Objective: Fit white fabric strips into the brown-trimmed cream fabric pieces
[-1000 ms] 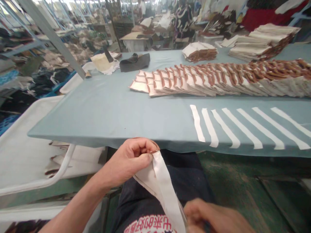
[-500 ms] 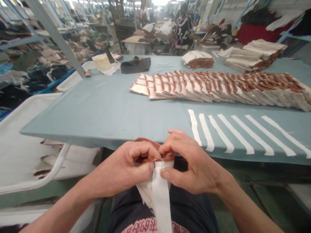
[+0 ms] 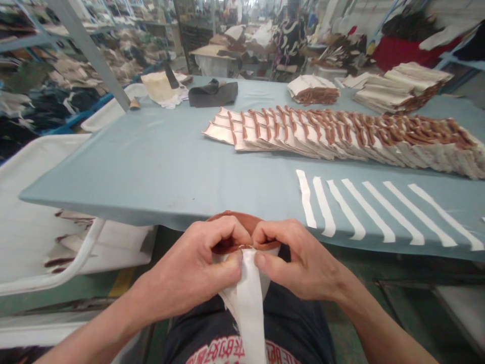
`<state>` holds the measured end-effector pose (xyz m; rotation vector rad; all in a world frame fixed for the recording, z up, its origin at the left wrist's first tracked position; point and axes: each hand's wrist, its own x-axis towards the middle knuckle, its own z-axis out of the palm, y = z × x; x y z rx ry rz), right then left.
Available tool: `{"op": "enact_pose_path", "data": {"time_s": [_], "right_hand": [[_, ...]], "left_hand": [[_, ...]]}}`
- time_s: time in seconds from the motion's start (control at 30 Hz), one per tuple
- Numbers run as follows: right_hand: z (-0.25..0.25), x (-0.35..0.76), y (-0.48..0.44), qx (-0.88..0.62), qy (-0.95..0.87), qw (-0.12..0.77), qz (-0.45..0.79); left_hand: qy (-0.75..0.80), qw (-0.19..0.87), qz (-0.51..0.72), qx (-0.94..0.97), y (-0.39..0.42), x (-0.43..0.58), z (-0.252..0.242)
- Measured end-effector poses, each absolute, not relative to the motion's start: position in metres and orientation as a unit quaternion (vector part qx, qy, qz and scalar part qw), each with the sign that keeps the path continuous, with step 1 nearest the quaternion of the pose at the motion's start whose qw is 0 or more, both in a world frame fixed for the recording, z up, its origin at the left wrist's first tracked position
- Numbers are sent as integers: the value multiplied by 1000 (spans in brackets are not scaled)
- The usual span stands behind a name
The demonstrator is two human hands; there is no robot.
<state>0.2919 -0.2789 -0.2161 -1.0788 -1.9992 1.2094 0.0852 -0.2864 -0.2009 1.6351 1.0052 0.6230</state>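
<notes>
- Blue-grey table is seen ahead, w/ fanned brown-trimmed pieces and parallel white strips.
- Below its near edge, over the lap, white tape and a brown-edged piece are pinched by left hand and right hand — fingertips clamped on both.
- Judged step: tape end being aligned to brown edge; steady, even pressure is needed next.
- Tape hangs limp, smooth.

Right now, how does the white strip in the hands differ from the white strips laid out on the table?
The held strip hangs down over the lap, pinched at its top by the left hand and right hand; the table strips lie flat on the table, untouched. The held strip meets a brown-edged piece; the table strips lie alone in a spaced row. Both are white, long and narrow.
</notes>
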Motion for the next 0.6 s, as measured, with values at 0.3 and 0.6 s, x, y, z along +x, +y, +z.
{"op": "enact_pose_path", "data": {"time_s": [0.3,0.6], "right_hand": [[-221,291,-282,-385,-640,273,606],[-257,294,-289,-306,-454,328,770]], "left_hand": [[333,359,340,803,-289,80,-222],[211,184,318,906,-285,75,-229]]}}
